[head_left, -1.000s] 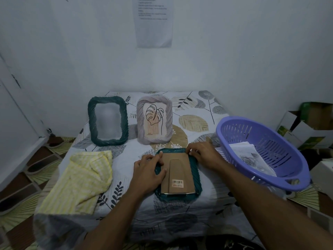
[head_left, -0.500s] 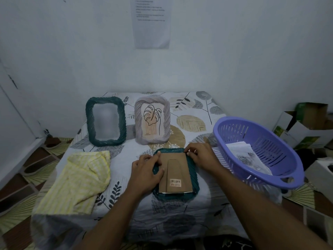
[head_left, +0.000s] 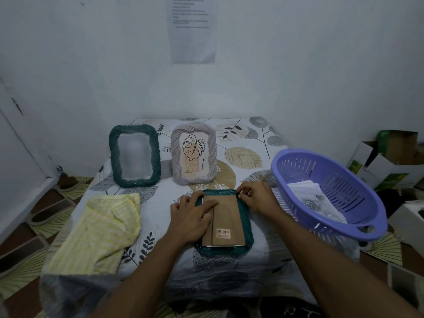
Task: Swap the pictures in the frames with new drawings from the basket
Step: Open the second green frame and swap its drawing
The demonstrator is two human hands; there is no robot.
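Opening face-down frame (head_left: pixel 246 222): left hand (head_left: pixel 190 218) flat on backing board (head_left: pixel 228 214), right hand (head_left: pixel 257 198) pinches frame's far-right corner; next, likely free and lift backing.

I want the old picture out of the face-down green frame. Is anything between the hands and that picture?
Yes. The brown backing board covers the back of the face-down frame, so what it holds is hidden. The left hand lies flat on the board; the right hand touches its upper right corner.

Bare cloth (head_left: pixel 160 228) between towel (head_left: pixel 103 228) and frame (head_left: pixel 245 216)
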